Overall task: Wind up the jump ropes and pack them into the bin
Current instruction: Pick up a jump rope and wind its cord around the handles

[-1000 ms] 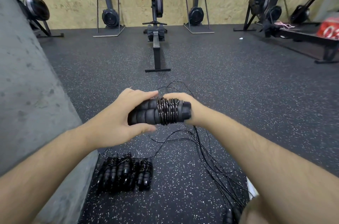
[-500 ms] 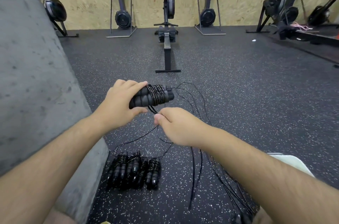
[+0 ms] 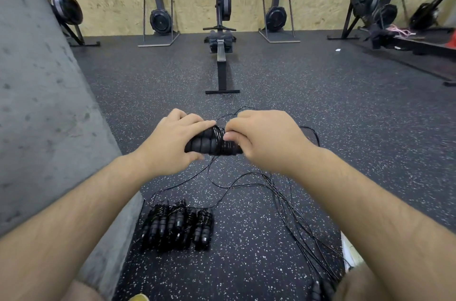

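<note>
- L hand (image 3: 172, 142): fingers and thumb curled round the handles (image 3: 201, 144) of one jump rope. It holds the two black foam grips side by side, held up above the floor (image 3: 320, 108), about centre of view.
- R hand (image 3: 264, 140): fingers curled, tips pinching the cord (image 3: 222, 136) where it's wrapped round the handles' right end. It covers that end.
- Several turns of cord are on the handles. The rest hangs down and trails in loose loops (image 3: 246, 184) over the floor toward the lower right.
- Wound bundles (image 3: 176, 226): a row of finished ropes, cord wrapped round the grips, lying on the floor touching each other, just beside the foot of the concrete wall (image 3: 49, 115). They're on the floor, not in any container.
- Pale container edge (image 3: 346, 249): partly seen behind the R forearm at lower right; prob. the bin. Can't tell what's inside.
- Another black handle (image 3: 318, 288) lies at the bottom edge, by the loose cords.
- Bkgd: rowing machine (image 3: 220, 36) in front of the board wall, well apart from the hands.
</note>
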Motion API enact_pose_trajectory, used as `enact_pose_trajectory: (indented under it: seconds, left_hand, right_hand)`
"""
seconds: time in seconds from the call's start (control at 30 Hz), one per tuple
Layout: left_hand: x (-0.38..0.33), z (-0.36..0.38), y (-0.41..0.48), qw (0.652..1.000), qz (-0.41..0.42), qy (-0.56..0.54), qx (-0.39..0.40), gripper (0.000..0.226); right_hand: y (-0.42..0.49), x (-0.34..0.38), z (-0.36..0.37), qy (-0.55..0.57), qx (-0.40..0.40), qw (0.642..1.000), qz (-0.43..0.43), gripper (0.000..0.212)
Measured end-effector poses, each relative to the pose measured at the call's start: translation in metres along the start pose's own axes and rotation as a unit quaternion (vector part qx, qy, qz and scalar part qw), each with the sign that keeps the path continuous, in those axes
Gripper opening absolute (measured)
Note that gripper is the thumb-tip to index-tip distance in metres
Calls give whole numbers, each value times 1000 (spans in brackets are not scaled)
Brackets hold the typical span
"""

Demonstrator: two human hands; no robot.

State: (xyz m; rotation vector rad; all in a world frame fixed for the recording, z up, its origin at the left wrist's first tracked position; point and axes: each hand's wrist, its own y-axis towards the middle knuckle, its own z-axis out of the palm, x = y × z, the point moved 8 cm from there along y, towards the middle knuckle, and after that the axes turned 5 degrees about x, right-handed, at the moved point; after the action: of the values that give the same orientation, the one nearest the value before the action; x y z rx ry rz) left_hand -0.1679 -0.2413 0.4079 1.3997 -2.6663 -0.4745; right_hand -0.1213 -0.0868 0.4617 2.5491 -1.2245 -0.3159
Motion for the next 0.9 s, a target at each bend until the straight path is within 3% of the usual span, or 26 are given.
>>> enact_pose_trajectory:
  seconds: [0.17, 0.33, 0.43, 0.5, 0.57, 0.7, 0.8, 0.9]
  left_hand:
    - [-35, 1, -4, 994, 74, -70, 48, 72]
    - [-56, -16, -12, 981, 74, -173, 49, 75]
    - [-61, -23, -21, 958, 54, -277, 57, 85]
    - [-65, -25, -24, 946, 53, -317, 47, 84]
    - [-63, -29, -23, 949, 36, -314, 8, 79]
    - [-49, -31, -18, 951, -3, -304, -53, 75]
    - [-30, -34, -13, 974, 0, -212, -84, 71]
    - [-16, -32, -12, 987, -5, -137, -84, 68]
  right_hand:
    - [2, -11, -3, 15, -43, 999, -29, 32]
    - [3, -42, -3, 131, -14, 991, 37, 29]
    - [2, -56, 8, 267, 11, 959, 91, 17]
    - [2, -59, 22, 380, 22, 919, 103, 13]
    - [-1, -55, 36, 460, 57, 878, 120, 10]
    - [-11, -31, 78, 358, 194, 891, 200, 32]
    - [0, 8, 89, 366, 190, 896, 163, 23]
    - [4, 16, 93, 421, 161, 875, 175, 27]
